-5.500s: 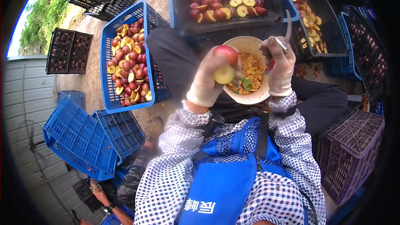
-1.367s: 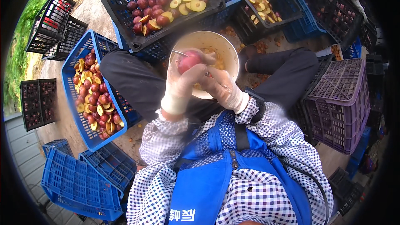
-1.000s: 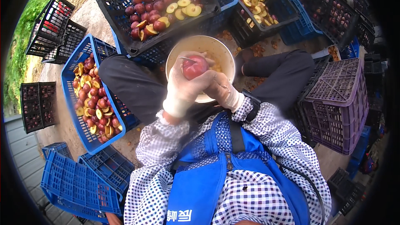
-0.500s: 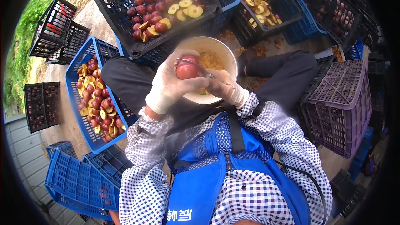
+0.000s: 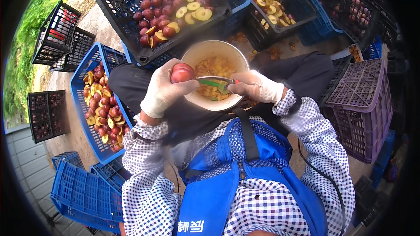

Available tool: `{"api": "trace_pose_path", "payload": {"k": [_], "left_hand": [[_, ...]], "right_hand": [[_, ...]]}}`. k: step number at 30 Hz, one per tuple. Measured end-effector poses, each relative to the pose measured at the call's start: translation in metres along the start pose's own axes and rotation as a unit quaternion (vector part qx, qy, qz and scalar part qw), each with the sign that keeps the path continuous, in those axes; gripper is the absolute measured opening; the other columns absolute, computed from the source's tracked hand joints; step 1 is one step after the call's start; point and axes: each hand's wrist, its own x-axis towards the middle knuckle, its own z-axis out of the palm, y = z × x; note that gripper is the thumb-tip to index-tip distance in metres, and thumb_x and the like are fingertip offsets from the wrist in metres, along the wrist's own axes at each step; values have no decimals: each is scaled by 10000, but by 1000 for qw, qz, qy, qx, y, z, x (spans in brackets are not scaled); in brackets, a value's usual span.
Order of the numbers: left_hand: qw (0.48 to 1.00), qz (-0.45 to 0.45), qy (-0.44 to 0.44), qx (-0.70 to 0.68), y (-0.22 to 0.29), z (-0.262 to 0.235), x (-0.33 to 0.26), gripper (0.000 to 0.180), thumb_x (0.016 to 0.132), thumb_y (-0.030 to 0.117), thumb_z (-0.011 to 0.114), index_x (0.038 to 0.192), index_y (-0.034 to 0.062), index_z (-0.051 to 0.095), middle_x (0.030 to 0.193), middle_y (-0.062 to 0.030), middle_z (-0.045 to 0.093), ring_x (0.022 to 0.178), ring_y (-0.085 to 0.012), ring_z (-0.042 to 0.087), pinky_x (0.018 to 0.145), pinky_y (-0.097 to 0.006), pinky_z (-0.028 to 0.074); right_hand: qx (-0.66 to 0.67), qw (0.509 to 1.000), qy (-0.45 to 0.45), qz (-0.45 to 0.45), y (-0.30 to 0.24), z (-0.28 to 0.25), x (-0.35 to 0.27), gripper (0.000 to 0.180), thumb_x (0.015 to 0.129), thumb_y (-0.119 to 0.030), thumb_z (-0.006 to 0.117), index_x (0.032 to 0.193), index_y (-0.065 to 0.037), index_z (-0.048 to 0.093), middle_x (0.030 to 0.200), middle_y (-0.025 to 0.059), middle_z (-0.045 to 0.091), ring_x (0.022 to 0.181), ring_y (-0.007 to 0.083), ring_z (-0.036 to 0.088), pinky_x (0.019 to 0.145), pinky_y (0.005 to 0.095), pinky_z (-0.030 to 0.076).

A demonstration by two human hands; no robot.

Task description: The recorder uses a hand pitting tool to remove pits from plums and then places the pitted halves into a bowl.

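Both my hands wear pale gloves. My left hand (image 5: 164, 87) is closed round a whole reddish plum (image 5: 182, 73), holding it at the left rim of a cream bucket (image 5: 238, 54). Yellow fruit pieces (image 5: 214, 67) lie inside the bucket, which stands between my legs. Over its right side, my right hand (image 5: 256, 86) grips a curved-bladed cutting tool (image 5: 213, 83) with a green part and some red near my fingers. The tool's tip points left toward the plum, close to my left fingers; whether they touch is unclear.
Ahead, a black crate (image 5: 116, 22) holds whole and cut plums; another black crate (image 5: 302, 22) has more halves. At left is a blue crate of plums (image 5: 105, 109). A purple crate (image 5: 361, 91) stands right, stacked blue crates (image 5: 85, 192) lower left. Fruit scraps (image 5: 274, 52) litter the ground.
My hands have drawn apart. The plum has moved left and slightly down, away from the tool, which lay against it before. My right hand has shifted right, showing more of the bucket's contents.
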Motion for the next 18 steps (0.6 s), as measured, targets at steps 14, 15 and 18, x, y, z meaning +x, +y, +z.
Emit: {"api": "trace_pose_path", "payload": {"k": [14,15,18], "left_hand": [[956,179,11,-232,23,77,8,740,799,282,649,1435,-19,422,1111,-83,605,736,-87,540,634,-194,425],[952,197,29,-233,13,79,11,712,839,307,640,1433,-16,418,1133,-88,603,789,-106,556,675,-211,446],[959,240,140,-64,-13,88,20,632,953,403,583,1404,-13,436,1217,-120,593,982,-181,592,824,-282,492]], "right_hand": [[328,887,274,-174,-49,42,40,376,955,-368,666,1106,-25,629,995,33,636,886,131,618,757,283,495],[320,887,280,-181,-45,44,44,376,955,-368,666,1106,-25,629,995,33,636,886,131,618,757,283,495],[250,915,284,-140,-26,52,56,308,953,-318,651,1116,-58,651,1059,33,652,1047,146,605,895,293,496]]}}
